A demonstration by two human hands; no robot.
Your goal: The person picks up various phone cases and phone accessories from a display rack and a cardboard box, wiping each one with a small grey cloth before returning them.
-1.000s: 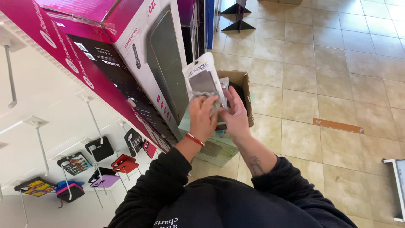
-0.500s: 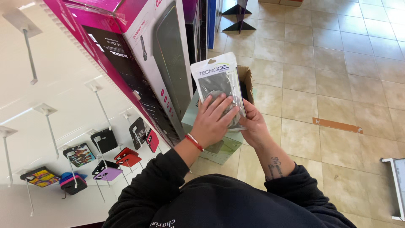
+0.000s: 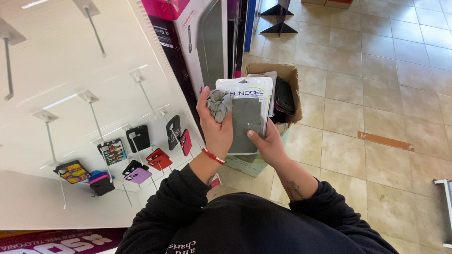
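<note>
My right hand point(image 3: 265, 144) grips from below a phone case in a clear package with a white header card point(image 3: 247, 116); at least one more package sits stacked behind it. At the package's upper left corner, my left hand point(image 3: 214, 126), with a red bracelet on the wrist, holds a bunched grey cloth point(image 3: 220, 104). Both hands are raised in front of my chest, above an open cardboard box point(image 3: 288, 74) on the floor that contains dark phone cases point(image 3: 284, 95).
A white peg wall point(image 3: 70, 70) at left has metal hooks; several phone cases point(image 3: 136, 141) hang low on it. A tall pink, black and white display stand point(image 3: 197, 42) stands ahead. Beige floor tiles point(image 3: 376, 84) spread to the right, with an orange tape strip point(image 3: 385, 141).
My left hand, which lay over the front of the package, has slid to its upper left corner with the cloth bunched. The package now sits more upright and the view has shifted left.
</note>
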